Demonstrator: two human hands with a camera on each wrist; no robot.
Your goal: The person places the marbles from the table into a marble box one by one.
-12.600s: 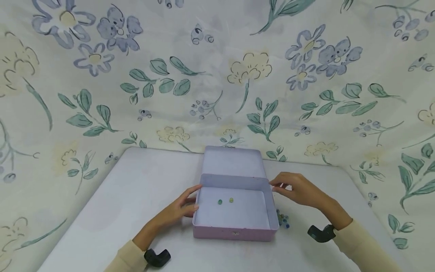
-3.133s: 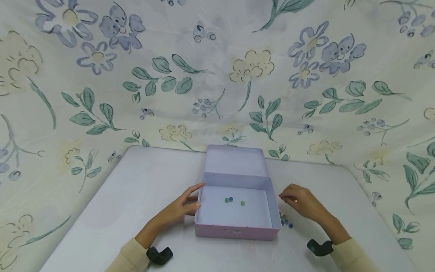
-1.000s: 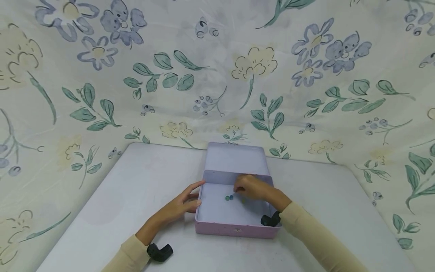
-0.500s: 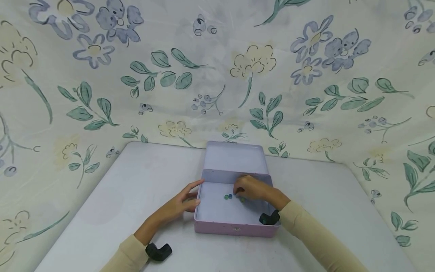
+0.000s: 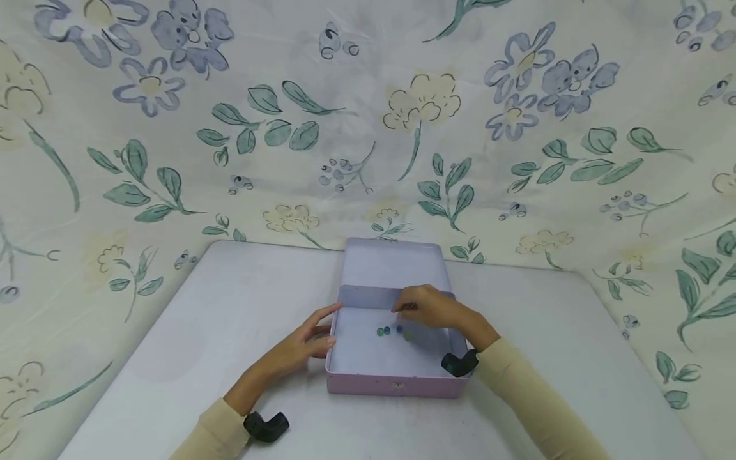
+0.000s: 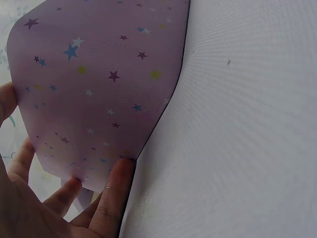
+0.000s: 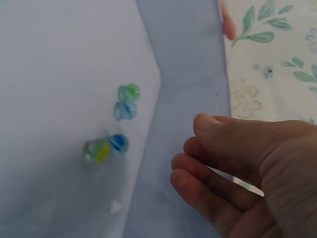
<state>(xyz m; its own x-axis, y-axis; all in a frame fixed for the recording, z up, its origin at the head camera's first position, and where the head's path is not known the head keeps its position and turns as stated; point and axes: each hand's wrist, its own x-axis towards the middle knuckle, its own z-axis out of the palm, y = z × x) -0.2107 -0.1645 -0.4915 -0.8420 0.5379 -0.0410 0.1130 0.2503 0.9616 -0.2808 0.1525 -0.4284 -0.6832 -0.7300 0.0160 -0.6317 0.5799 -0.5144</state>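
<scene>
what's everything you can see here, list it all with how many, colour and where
box: 1, pink outside, pale lilac inside, on the table
lid: 1, pale lilac, opened at the back of the box
clasp: 1, silvery, middle of the box's front
printed stars: many, purple, blue, yellow, white, on the box's outside
green marble: 1, in the box
blue marbles: 2, in the box, one beside the green, one beside the yellow
yellow marble: 1, in the box
table: 1, white, under the box
floral backdrop: 1, off-white with blue, green, yellow, behind the table
wrist devices: 2, black, one per wrist
sleeves: 2, cream, on the arms
left hand: 1, bare, touching the box's left side
right hand: 1, bare, above the box
</scene>
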